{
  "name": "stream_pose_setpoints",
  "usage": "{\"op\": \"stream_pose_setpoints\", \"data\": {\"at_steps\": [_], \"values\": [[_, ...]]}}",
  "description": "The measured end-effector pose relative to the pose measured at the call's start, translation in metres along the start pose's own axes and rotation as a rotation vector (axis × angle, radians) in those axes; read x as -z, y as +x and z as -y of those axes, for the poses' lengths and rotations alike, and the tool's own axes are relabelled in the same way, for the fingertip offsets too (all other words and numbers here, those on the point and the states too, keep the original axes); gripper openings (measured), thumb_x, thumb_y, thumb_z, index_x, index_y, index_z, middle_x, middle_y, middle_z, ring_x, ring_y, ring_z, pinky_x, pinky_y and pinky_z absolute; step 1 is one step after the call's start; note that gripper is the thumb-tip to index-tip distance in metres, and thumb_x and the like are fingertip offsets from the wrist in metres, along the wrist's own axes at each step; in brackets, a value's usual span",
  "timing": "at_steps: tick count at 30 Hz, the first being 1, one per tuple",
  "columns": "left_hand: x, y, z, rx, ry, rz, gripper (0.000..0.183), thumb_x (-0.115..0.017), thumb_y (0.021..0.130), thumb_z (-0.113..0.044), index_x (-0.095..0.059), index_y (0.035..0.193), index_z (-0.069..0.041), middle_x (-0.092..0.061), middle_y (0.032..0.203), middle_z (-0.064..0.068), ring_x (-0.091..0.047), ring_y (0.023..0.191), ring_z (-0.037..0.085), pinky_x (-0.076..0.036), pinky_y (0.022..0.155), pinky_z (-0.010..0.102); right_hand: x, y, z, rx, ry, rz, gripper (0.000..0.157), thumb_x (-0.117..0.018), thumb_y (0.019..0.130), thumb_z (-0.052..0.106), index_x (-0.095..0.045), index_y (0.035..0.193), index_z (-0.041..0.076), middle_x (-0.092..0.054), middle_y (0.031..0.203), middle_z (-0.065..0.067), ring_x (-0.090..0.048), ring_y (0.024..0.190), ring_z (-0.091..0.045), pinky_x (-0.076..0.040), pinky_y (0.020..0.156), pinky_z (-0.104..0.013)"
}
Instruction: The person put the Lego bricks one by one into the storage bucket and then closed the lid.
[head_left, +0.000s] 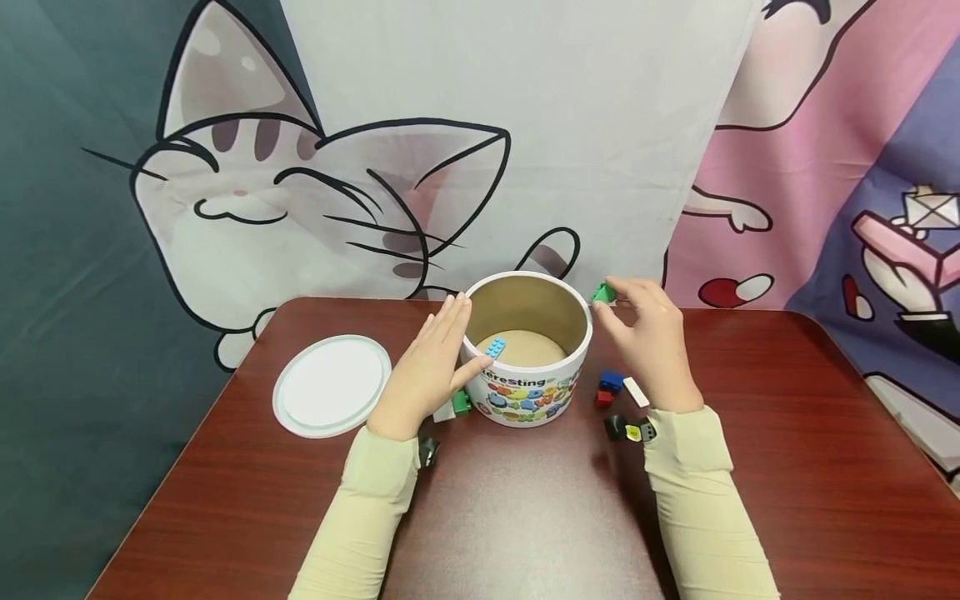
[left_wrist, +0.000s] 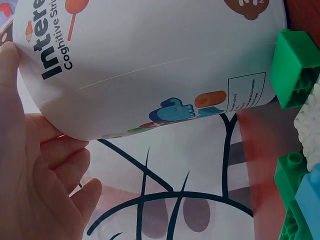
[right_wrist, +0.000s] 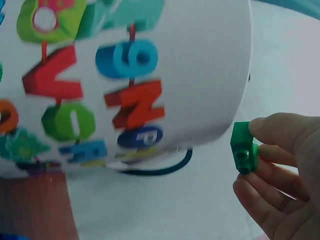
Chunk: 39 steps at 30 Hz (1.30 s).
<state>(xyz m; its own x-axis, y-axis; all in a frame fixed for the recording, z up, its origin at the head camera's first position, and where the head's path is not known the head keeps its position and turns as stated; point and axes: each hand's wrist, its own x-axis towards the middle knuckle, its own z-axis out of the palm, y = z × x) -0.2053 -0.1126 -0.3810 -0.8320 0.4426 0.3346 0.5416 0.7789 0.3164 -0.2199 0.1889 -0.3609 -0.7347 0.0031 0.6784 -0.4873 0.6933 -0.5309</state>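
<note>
Cartoon-cat backdrop [head_left: 247,250] behind; right hand [head_left: 651,343] pinches a green block [head_left: 602,293] at the tub's [head_left: 525,407] two o'clock; left hand [head_left: 423,371], fingers extended, touches it at nine, partly hiding bricks [head_left: 461,403] at eight; loose blue, red and white blocks [head_left: 611,382] lie at four, a lid [head_left: 332,386] at nine.

L grip [head_left: 420,372]: fingers extended, close tog., angled fwd; thumb spread wide. Tip bend hard to judge. R grip [head_left: 649,340]: thumb & index pinching, rest bent. L forearm [head_left: 356,517], R forearm [head_left: 702,508] sleeved, reaching fwd, converging.
</note>
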Motion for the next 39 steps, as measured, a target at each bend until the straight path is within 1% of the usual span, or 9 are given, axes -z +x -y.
{"op": "stream_pose_setpoints", "data": {"at_steps": [5, 12, 15, 18, 22, 27, 34, 36, 39], "values": [[0.0, -0.001, 0.0, 0.002, -0.012, 0.002, 0.082, -0.059, 0.101, -0.047, -0.026, 0.158, 0.002, -0.023, 0.166, 0.016, -0.015, 0.155, 0.027, -0.014, 0.126, 0.043, -0.004, 0.001, 0.012, 0.049, 0.034, 0.005, 0.037, -0.08, 0.086, 0.003, -0.072, 0.121, -0.002, -0.068, 0.114, -0.017, -0.07, 0.097, -0.029, -0.059, 0.083, -0.045], [0.001, -0.003, 0.0, 0.003, -0.025, -0.008, 0.082, -0.059, 0.101, -0.046, -0.026, 0.158, 0.002, -0.023, 0.166, 0.015, -0.015, 0.155, 0.026, -0.015, 0.126, 0.044, -0.011, -0.001, 0.023, 0.148, 0.052, 0.022, 0.037, -0.081, 0.084, 0.0, -0.072, 0.12, -0.002, -0.069, 0.114, -0.016, -0.067, 0.101, -0.028, -0.054, 0.088, -0.033], [0.002, -0.004, 0.0, -0.004, -0.036, -0.012, 0.082, -0.06, 0.101, -0.046, -0.026, 0.158, 0.003, -0.024, 0.166, 0.016, -0.015, 0.155, 0.026, -0.016, 0.125, 0.045, -0.015, -0.001, 0.027, 0.171, 0.06, 0.037, 0.036, -0.081, 0.084, 0.0, -0.073, 0.119, -0.002, -0.069, 0.112, -0.015, -0.067, 0.097, -0.027, -0.052, 0.081, -0.025], [0.003, -0.004, 0.0, -0.002, -0.037, -0.017, 0.083, -0.06, 0.1, -0.046, -0.027, 0.158, 0.003, -0.024, 0.165, 0.016, -0.016, 0.155, 0.028, -0.016, 0.125, 0.044, -0.019, -0.002, 0.031, 0.182, 0.073, 0.061, 0.037, -0.081, 0.083, 0.0, -0.073, 0.119, -0.002, -0.069, 0.11, -0.015, -0.07, 0.092, -0.027, -0.052, 0.075, -0.025], [0.003, -0.004, 0.0, -0.005, -0.031, -0.019, 0.082, -0.061, 0.1, -0.045, -0.028, 0.157, 0.003, -0.025, 0.165, 0.017, -0.017, 0.155, 0.029, -0.016, 0.125, 0.044, -0.023, -0.001, 0.033, 0.169, 0.096, 0.096, 0.037, -0.081, 0.083, -0.001, -0.072, 0.119, -0.003, -0.068, 0.108, -0.015, -0.072, 0.092, -0.028, -0.058, 0.081, -0.033], [0.003, -0.002, 0.0, -0.017, -0.033, -0.018, 0.082, -0.06, 0.1, -0.046, -0.028, 0.157, 0.003, -0.026, 0.165, 0.017, -0.017, 0.155, 0.028, -0.016, 0.125, 0.044, -0.026, 0.004, 0.036, 0.123, 0.118, 0.164, 0.037, -0.08, 0.085, 0.0, -0.071, 0.12, -0.005, -0.068, 0.109, -0.017, -0.072, 0.092, -0.032, -0.059, 0.087, -0.042], [0.001, -0.001, 0.001, -0.015, -0.038, -0.021, 0.082, -0.059, 0.101, -0.047, -0.028, 0.157, 0.003, -0.025, 0.165, 0.016, -0.016, 0.155, 0.028, -0.019, 0.125, 0.046, -0.034, 0.017, 0.044, 0.014, 0.039, 0.323, 0.034, -0.075, 0.09, 0.005, -0.069, 0.121, -0.007, -0.065, 0.112, -0.023, -0.07, 0.098, -0.037, -0.058, 0.089, -0.047], [0.001, -0.001, 0.001, -0.009, -0.043, -0.015, 0.082, -0.059, 0.101, -0.047, -0.028, 0.158, 0.003, -0.025, 0.165, 0.015, -0.016, 0.155, 0.028, -0.017, 0.125, 0.044, -0.038, 0.02, 0.045, -0.019, 0.009, 0.329, 0.033, -0.073, 0.091, 0.006, -0.068, 0.121, -0.007, -0.065, 0.111, -0.024, -0.068, 0.101, -0.038, -0.056, 0.092, -0.048], [0.0, -0.001, 0.002, -0.009, -0.044, -0.009, 0.082, -0.059, 0.101, -0.047, -0.028, 0.157, 0.003, -0.024, 0.166, 0.016, -0.017, 0.155, 0.029, -0.017, 0.125, 0.044, -0.043, 0.02, 0.046, -0.038, 0.0, 0.283, 0.031, -0.072, 0.091, 0.005, -0.069, 0.119, -0.008, -0.065, 0.11, -0.025, -0.066, 0.105, -0.04, -0.053, 0.095, -0.049]]}}
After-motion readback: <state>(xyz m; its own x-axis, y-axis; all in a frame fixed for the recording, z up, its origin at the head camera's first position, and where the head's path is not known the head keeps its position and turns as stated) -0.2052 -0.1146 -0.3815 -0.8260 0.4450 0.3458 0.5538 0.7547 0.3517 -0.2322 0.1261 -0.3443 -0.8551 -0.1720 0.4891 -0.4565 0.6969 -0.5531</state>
